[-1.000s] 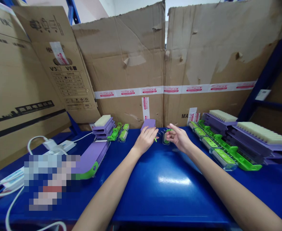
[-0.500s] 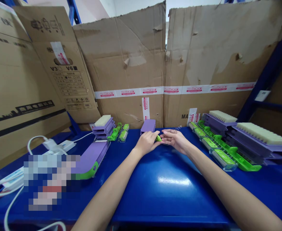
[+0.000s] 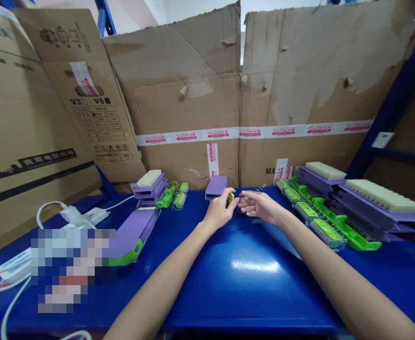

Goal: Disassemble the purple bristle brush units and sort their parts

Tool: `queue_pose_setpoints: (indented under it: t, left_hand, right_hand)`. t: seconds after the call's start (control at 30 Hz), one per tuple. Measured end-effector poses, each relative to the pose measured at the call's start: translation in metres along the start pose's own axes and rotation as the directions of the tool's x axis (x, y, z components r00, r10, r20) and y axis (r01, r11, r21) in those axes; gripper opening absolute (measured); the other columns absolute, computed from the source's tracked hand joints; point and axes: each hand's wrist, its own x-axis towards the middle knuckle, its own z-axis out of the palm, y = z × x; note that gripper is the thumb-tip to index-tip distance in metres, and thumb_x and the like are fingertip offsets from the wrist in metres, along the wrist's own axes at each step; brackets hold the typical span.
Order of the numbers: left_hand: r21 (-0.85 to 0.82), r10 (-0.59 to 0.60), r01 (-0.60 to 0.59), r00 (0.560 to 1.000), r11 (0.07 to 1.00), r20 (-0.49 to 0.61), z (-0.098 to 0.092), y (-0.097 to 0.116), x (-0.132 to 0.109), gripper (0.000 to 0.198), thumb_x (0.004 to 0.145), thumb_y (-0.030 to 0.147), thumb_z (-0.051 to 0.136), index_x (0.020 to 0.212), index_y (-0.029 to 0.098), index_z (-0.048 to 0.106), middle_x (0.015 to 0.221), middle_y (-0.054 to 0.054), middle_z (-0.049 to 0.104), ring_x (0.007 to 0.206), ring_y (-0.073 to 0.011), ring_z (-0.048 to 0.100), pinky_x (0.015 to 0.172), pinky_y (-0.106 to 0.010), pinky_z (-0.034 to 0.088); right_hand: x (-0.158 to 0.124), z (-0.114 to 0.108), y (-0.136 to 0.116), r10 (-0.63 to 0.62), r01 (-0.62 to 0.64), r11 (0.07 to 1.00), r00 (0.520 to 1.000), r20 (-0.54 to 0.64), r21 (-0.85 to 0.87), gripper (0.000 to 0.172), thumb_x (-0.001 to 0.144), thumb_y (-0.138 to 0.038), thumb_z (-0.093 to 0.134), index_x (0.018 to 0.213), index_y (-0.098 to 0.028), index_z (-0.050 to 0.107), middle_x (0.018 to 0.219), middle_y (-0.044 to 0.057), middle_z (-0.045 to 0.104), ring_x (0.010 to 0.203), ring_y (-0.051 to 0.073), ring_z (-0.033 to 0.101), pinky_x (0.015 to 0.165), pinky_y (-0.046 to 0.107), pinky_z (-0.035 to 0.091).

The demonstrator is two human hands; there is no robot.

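My left hand [image 3: 220,211] is closed on a small green part [image 3: 230,198], held between thumb and fingers above the blue table. Close to its right, my right hand [image 3: 260,206] has its fingers stretched toward the green part and slightly apart. Whether something tiny touches its fingertips is hard to make out. Partly behind those fingers sits a clear piece with green [image 3: 243,211]. Beyond my left hand lies a purple housing [image 3: 216,187]. A thin metal spring [image 3: 262,187] shows behind my right hand.
Purple brush blocks [image 3: 383,196], green strips [image 3: 335,219] and clear-and-green cases [image 3: 326,231] line the right side. At left are another brush block [image 3: 150,178], a long purple housing [image 3: 134,231] and a white power strip [image 3: 14,264] with cables. Cardboard [image 3: 179,104] stands behind.
My hands have drawn slightly apart. The green part has tilted more upright in my left hand, and the clear piece by my right fingers shows more. The view has shifted slightly.
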Motion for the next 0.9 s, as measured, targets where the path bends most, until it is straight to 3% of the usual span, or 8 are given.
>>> queue_pose_setpoints:
  t: [0.1, 0.23, 0.4, 0.47, 0.57, 0.63, 0.7, 0.9]
  left_hand:
    - [-0.207, -0.084, 0.090, 0.996, 0.974, 0.038, -0.001, -0.004, 0.004, 0.030, 0.087, 0.044, 0.043, 0.106, 0.022, 0.049, 0.063, 0.005, 0.055, 0.049, -0.0081, 0.052, 0.050, -0.019, 0.040]
    - [-0.494, -0.243, 0.278, 0.960, 0.824, 0.136, -0.003, -0.003, 0.013, 0.040, 0.082, 0.054, 0.046, 0.101, 0.019, 0.047, 0.056, 0.005, 0.055, 0.035, -0.0070, 0.047, 0.036, -0.016, 0.031]
    - [-0.571, -0.377, 0.404, 0.910, 0.715, 0.172, -0.011, -0.004, 0.022, 0.046, 0.082, 0.059, 0.040, 0.100, 0.017, 0.048, 0.049, 0.004, 0.054, 0.033, -0.0087, 0.045, 0.035, -0.016, 0.030]
    - [-0.426, -0.368, 0.373, 0.925, 0.824, 0.097, -0.015, -0.006, 0.020, 0.042, 0.084, 0.056, 0.038, 0.097, 0.018, 0.050, 0.047, 0.004, 0.052, 0.033, -0.0090, 0.044, 0.037, -0.018, 0.032]
    - [0.092, -0.194, 0.193, 0.981, 0.977, -0.002, -0.017, -0.007, 0.012, 0.032, 0.085, 0.048, 0.044, 0.092, 0.019, 0.056, 0.057, -0.001, 0.059, 0.049, -0.0138, 0.057, 0.050, -0.023, 0.041]
    - [0.435, -0.043, -0.001, 0.995, 0.900, 0.091, -0.015, -0.004, 0.006, 0.026, 0.083, 0.042, 0.049, 0.092, 0.020, 0.057, 0.070, -0.006, 0.064, 0.066, -0.0196, 0.063, 0.061, -0.028, 0.045]
    - [0.600, 0.018, -0.155, 0.973, 0.785, 0.229, -0.011, 0.000, 0.001, 0.025, 0.084, 0.038, 0.048, 0.095, 0.018, 0.057, 0.076, -0.011, 0.066, 0.075, -0.0243, 0.065, 0.066, -0.032, 0.046]
    - [0.682, 0.025, -0.214, 0.961, 0.700, 0.275, -0.003, 0.001, -0.002, 0.031, 0.086, 0.035, 0.047, 0.110, 0.016, 0.051, 0.092, -0.014, 0.063, 0.080, -0.0262, 0.065, 0.066, -0.033, 0.048]
  right_hand:
    - [0.000, 0.000, 0.000, -0.016, 0.015, 1.000, 1.000, 0.024, 0.027, 0.015, 0.077, -0.018, 0.063, 0.089, -0.011, 0.059, 0.071, 0.012, 0.069, 0.060, 0.015, 0.066, 0.055, 0.022, 0.052]
    - [0.001, 0.003, 0.001, -0.141, 0.139, 0.986, 0.990, 0.016, 0.092, 0.017, 0.070, -0.010, 0.068, 0.085, -0.012, 0.062, 0.078, 0.010, 0.070, 0.069, 0.016, 0.067, 0.070, 0.028, 0.055]
    - [0.001, 0.004, 0.000, -0.274, 0.271, 0.957, 0.962, 0.016, 0.099, 0.027, 0.061, -0.013, 0.074, 0.086, -0.015, 0.064, 0.091, 0.008, 0.070, 0.082, 0.017, 0.066, 0.076, 0.030, 0.053]
    - [0.002, 0.001, -0.001, -0.302, 0.303, 0.949, 0.953, -0.022, 0.085, 0.030, 0.061, -0.019, 0.076, 0.089, -0.016, 0.064, 0.090, 0.007, 0.069, 0.080, 0.017, 0.066, 0.072, 0.029, 0.053]
    - [0.006, -0.004, -0.001, -0.326, 0.336, 0.940, 0.936, -0.133, 0.062, 0.032, 0.063, -0.029, 0.075, 0.089, -0.017, 0.062, 0.081, 0.005, 0.068, 0.070, 0.015, 0.064, 0.061, 0.025, 0.052]
    - [0.009, -0.008, -0.001, -0.329, 0.342, 0.939, 0.918, -0.221, 0.023, 0.032, 0.065, -0.036, 0.072, 0.088, -0.017, 0.060, 0.068, 0.002, 0.065, 0.058, 0.012, 0.060, 0.052, 0.022, 0.049]
    - [0.010, -0.011, 0.000, -0.337, 0.341, 0.939, 0.895, -0.294, -0.037, 0.033, 0.067, -0.042, 0.069, 0.087, -0.017, 0.059, 0.055, -0.003, 0.057, 0.045, 0.010, 0.051, 0.042, 0.020, 0.042]
    - [0.015, -0.021, 0.003, -0.386, 0.333, 0.922, 0.843, -0.375, -0.200, 0.031, 0.067, -0.047, 0.066, 0.076, -0.020, 0.055, 0.042, -0.008, 0.042, 0.034, 0.008, 0.034, 0.032, 0.020, 0.026]
